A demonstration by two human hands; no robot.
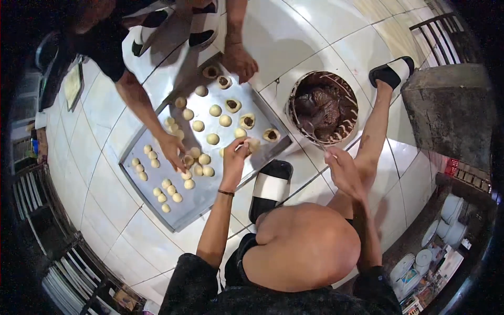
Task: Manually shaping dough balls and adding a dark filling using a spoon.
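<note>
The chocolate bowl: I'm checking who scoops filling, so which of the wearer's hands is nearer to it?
Right. The right hand is just below the chocolate bowl, by its rim. The left hand is farther left, over the tray among dough balls.

Pale cream dough balls (pixel 212 139) on a grey tray (pixel 197 202); dark brown filling (pixel 323 107); white floor tiles (pixel 110 210).

The left arm reaches up the middle of the frame, a dark band round its wrist, and the left hand (pixel 234 156) is raised with its fingers pinched together. The right hand (pixel 342 170), right of centre, hangs loosely curled, palm down, above the bent knee.
</note>
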